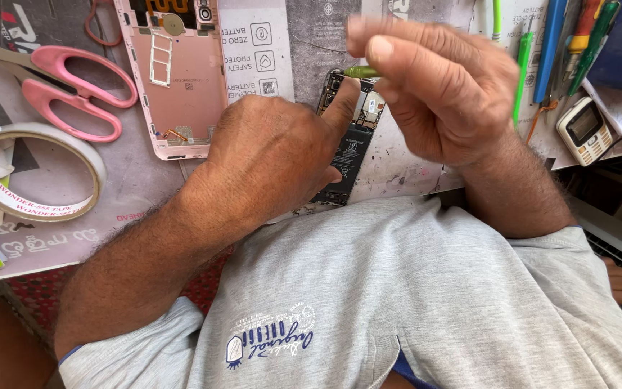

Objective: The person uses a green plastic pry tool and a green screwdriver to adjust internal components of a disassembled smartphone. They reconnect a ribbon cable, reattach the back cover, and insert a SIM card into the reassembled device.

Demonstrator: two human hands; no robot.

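Bare-skinned and knuckles-up, lay across the middle of the bench: left hand (271, 155), loosely curled, forefinger stretched toward one o'clock and pressed onto the top edge of an opened phone (347, 144), holding it flat rather than gripping it. Hovered just above at two o'clock: right hand (433, 90), blurred, fingers bunched, thumb and forefinger pinched shut on a slim green tool (361, 72) pointing toward nine o'clock, tip just over the phone's upper end. Rested on a grey printed mat (311, 43), largely covered by the left hand: the phone, dark battery and circuit parts exposed. Lay at eleven o'clock from the left hand, well apart: pink phone back cover (174, 86), inner side up. Farther toward nine o'clock: pink-handled scissors (66, 86) and, below them, a roll of white tape (34, 173). Stood at three o'clock from the right hand: upright blue and green tools (548, 43), and a small white handset (583, 130) near the edge.
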